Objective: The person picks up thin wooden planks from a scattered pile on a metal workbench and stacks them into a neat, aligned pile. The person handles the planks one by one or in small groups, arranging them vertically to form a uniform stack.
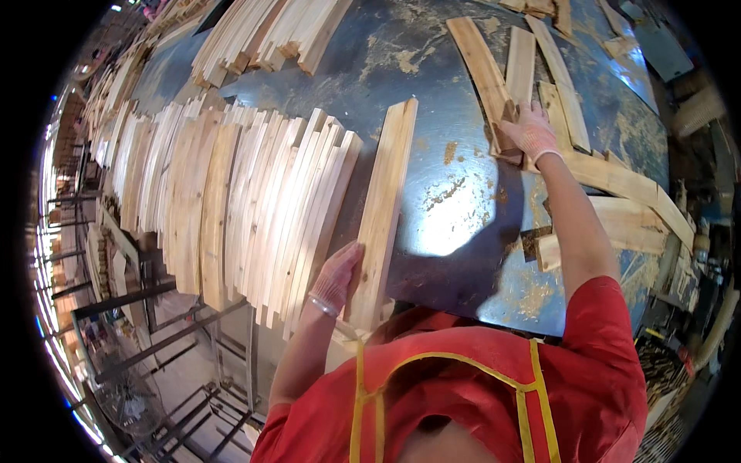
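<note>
My left hand [337,276], in a pale pinkish glove, grips the left edge of a long wooden board [388,177] near its close end. The board lies alone, slightly slanted, to the right of a long row of boards. My right hand [532,133], also gloved, reaches out to loose boards at the far right. Its thumb and fingers are spread across the near end of a knotty board [480,69] and a paler board [520,62] beside it. They appear to grip the knotty one; the fingertips are partly hidden.
A tight row of boards [255,193] fills the left of the dark metal table [432,270]. More boards [270,35] lie at the far edge. Crossed, curved offcuts [617,174] spread over the right side. Sawdust is scattered around. A metal frame [154,339] and a fan [127,397] stand lower left.
</note>
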A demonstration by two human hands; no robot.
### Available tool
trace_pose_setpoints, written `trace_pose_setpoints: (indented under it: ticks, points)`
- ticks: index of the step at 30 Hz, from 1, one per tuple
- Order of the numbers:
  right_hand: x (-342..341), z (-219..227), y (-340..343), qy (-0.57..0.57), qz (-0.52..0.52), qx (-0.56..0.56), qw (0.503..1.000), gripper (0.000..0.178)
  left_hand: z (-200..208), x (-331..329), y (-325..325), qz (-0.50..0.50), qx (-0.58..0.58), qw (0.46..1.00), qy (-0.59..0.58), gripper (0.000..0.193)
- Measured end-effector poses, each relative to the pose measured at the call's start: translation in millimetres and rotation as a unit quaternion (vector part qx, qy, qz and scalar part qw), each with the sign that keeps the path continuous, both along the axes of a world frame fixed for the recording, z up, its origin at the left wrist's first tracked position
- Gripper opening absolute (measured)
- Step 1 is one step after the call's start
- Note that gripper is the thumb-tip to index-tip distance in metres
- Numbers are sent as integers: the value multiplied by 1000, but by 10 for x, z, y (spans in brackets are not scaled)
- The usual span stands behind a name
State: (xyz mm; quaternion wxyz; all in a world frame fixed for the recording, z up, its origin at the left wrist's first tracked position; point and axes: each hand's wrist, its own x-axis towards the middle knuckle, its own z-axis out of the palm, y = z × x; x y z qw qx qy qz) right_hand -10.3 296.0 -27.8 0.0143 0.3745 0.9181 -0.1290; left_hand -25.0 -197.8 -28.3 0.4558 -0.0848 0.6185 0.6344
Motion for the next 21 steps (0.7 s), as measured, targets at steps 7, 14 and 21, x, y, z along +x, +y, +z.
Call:
trace_pose_setpoints:
  ticks: [7,14,21]
  points:
    - [-447,-542,-642,1,-12,-33,999,100,20,138,466,19,288,948,-133,75]
    - [483,-309,-865,1,11,-104,994,92,-89,58,314,-28,481,857,-184,90]
    - [1591,-124,-2132,173,-100,-601,774,104,258,-276,-12,50,-61,975,207,35]
